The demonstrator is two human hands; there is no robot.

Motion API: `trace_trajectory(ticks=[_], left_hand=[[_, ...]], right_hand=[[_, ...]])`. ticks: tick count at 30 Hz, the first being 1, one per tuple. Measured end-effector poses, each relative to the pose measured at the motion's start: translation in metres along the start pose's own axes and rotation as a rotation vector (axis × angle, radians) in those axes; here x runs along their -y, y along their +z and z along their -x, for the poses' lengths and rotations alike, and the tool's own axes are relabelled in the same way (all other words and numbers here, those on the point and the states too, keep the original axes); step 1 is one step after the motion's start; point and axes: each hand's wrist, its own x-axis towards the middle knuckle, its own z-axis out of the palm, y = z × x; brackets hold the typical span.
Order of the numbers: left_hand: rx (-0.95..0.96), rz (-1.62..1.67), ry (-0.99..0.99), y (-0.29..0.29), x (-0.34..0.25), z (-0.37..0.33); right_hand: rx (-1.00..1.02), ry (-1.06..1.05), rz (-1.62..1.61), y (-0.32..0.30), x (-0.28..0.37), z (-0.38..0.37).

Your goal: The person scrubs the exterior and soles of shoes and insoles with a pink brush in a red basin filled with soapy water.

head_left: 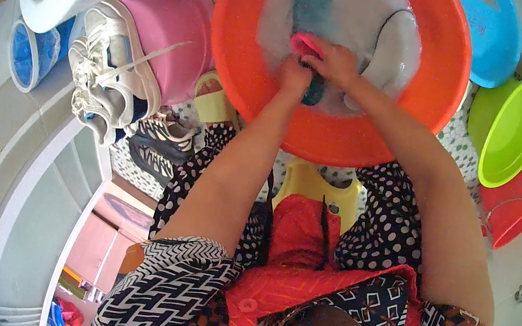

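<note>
Both my hands are down in a big orange basin (240, 47) of cloudy, sudsy water. My left hand (295, 76) is closed at the near side of a pink-rimmed piece (309, 44) that looks like the opening of a shoe. My right hand (337, 66) closes on its right side. A dark teal part (313, 91) shows just below my fingers; whether it joins the pink piece, I cannot tell. Farther off in the water lies a dark teal, sole-shaped thing (312, 9). At the right, a pale, dark-edged shape (394, 48) is partly under suds.
White lace-up sneakers (111, 68) rest against a pink tub (165, 36) at the left, with dark sneakers (160, 145) below. A yellow slipper (214, 100) touches the basin's side. Blue (491, 42), green (506, 131) and red (511, 208) containers line the right. A yellow stool (299, 178) is under me.
</note>
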Motion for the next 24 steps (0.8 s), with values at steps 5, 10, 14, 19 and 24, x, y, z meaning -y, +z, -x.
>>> trace_trajectory(ticks=[5, 10, 14, 19, 24], left_hand=[[0.15, 0.249, -0.007, -0.011, -0.007, 0.006], [0.228, 0.536, -0.131, -0.029, -0.006, 0.013], [0.24, 0.507, -0.138, -0.017, -0.005, 0.008], [0.331, 0.586, -0.301, -0.028, 0.007, 0.002], [0.41, 1.156, -0.602, -0.005, 0.017, -0.001]], right_hand=[[-0.062, -0.157, 0.216, 0.007, -0.015, -0.024], [-0.17, -0.122, 0.245, -0.003, -0.019, -0.055], [-0.207, 0.059, 0.374, -0.018, -0.05, -0.079], [-0.25, 0.165, 0.266, -0.061, -0.036, -0.101], [-0.242, 0.226, -0.006, -0.094, -0.041, -0.085]])
